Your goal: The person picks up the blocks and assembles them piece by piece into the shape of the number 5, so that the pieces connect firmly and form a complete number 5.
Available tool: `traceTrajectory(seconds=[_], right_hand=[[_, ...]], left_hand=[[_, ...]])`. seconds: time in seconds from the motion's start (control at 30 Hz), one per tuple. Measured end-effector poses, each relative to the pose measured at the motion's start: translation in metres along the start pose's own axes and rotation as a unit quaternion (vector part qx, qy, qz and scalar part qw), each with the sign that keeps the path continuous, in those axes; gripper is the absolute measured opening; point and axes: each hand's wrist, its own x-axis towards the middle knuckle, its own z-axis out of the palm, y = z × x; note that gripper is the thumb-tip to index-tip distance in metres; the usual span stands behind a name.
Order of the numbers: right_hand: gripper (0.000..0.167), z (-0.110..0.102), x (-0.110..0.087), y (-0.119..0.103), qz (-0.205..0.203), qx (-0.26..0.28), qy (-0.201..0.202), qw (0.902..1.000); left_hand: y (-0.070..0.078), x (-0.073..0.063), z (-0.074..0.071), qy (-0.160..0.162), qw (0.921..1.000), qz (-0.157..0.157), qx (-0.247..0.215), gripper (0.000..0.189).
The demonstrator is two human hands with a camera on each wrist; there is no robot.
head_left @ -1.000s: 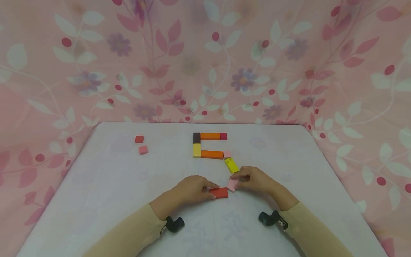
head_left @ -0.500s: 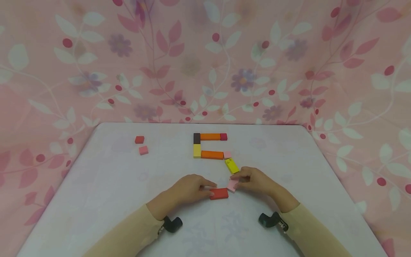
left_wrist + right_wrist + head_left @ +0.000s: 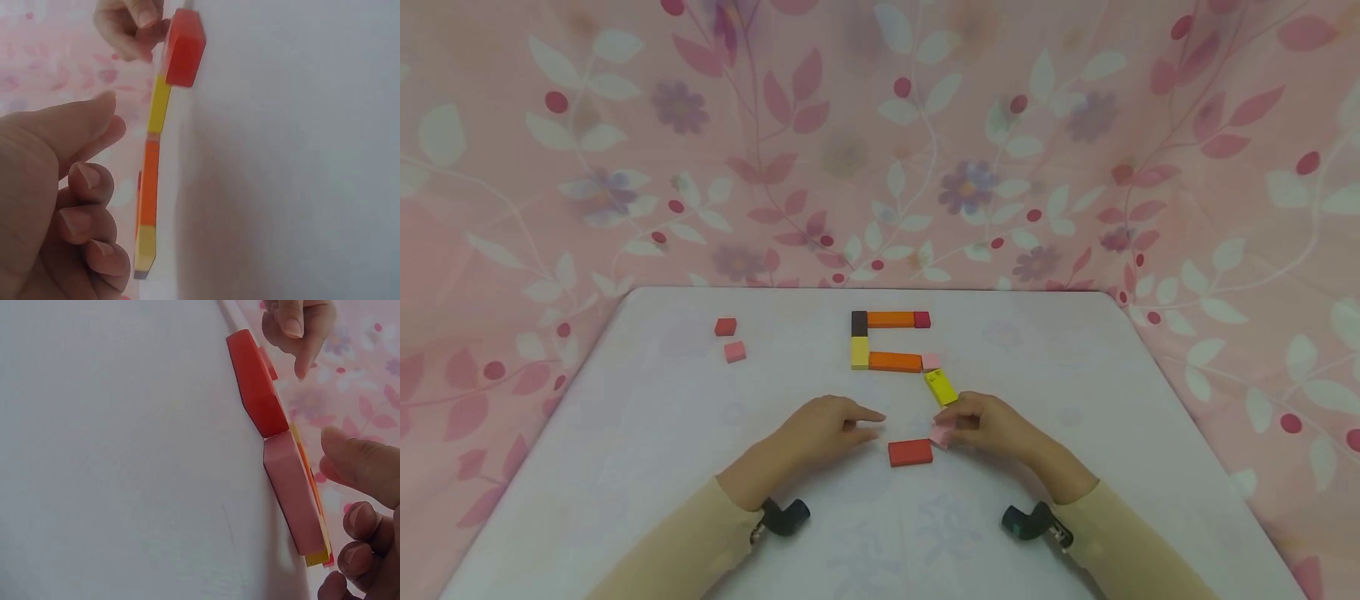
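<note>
My left hand is off the table to the left of the red block, holding nothing. In the left wrist view its thumb and index finger point forward, the other fingers loosely bent. My right hand is over the light pink block and partly covers it in the head view. The right wrist view shows a gap between its thumb and the pink block. One end of the pink block meets the red block's corner. Its far end lies by a bright yellow block.
Beyond lies a row of blocks: small pink, orange, pale yellow, dark brown, another orange and small crimson. Two small loose blocks, red and pink, lie at the table's far left.
My left hand has let go of the red block and drawn back to the left and slightly away from me. The right hand and the blocks have hardly moved.
</note>
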Motion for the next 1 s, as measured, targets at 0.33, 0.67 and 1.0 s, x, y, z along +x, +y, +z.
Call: traceTrajectory(seconds=[0.33, 0.67, 1.0], right_hand=[[0.027, 0.006, -0.001, -0.007, -0.022, -0.002, 0.019, 0.9996], [0.028, 0.013, -0.002, -0.02, 0.02, -0.021, 0.026, 0.9992], [0.028, 0.021, -0.002, -0.026, 0.045, -0.032, 0.022, 0.9982]], left_hand=[[-0.021, -0.005, -0.024, 0.055, 0.9969, -0.055, -0.011, 0.035], [-0.062, -0.01, -0.045, 0.117, 0.9882, -0.098, -0.009, 0.036], [-0.104, -0.016, -0.066, 0.188, 0.9737, -0.129, -0.011, 0.04]])
